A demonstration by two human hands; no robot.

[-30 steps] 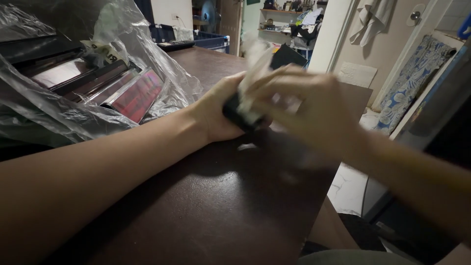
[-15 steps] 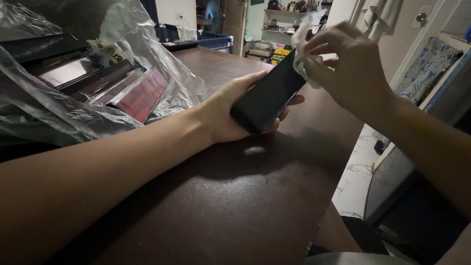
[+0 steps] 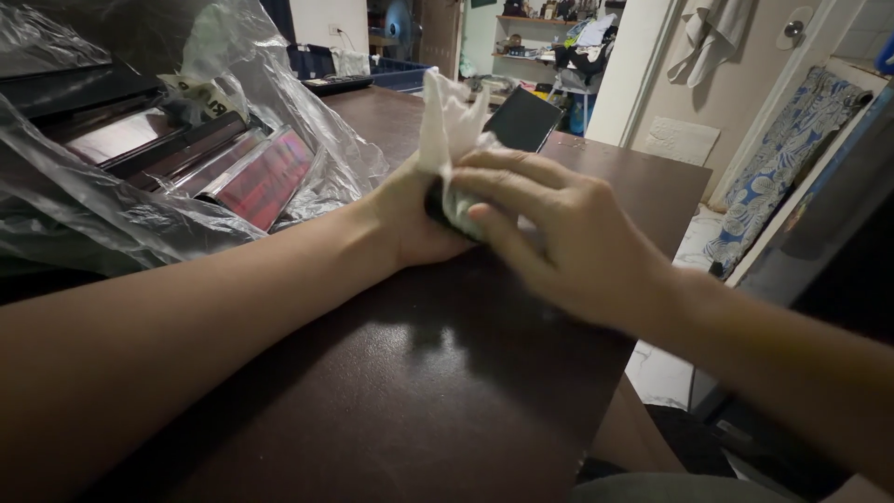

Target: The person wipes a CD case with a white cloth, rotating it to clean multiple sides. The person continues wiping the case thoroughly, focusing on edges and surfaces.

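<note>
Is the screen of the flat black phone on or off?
Off: the black phone shows only dark glass above the white tissue.

Left hand holds phone; right hand presses tissue

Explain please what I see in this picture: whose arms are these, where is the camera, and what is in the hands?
The camera sits on a person's head and looks down, so both arms belong to that person. The left hand holds a dark flat phone tilted above a dark brown table. The right hand presses a white tissue against the lower part of the phone. On the table to the left lies a crumpled clear plastic bag around dark, shiny flat things; I cannot tell what they are. Behind the table is a room with shelves and a patterned blue cloth.
</note>
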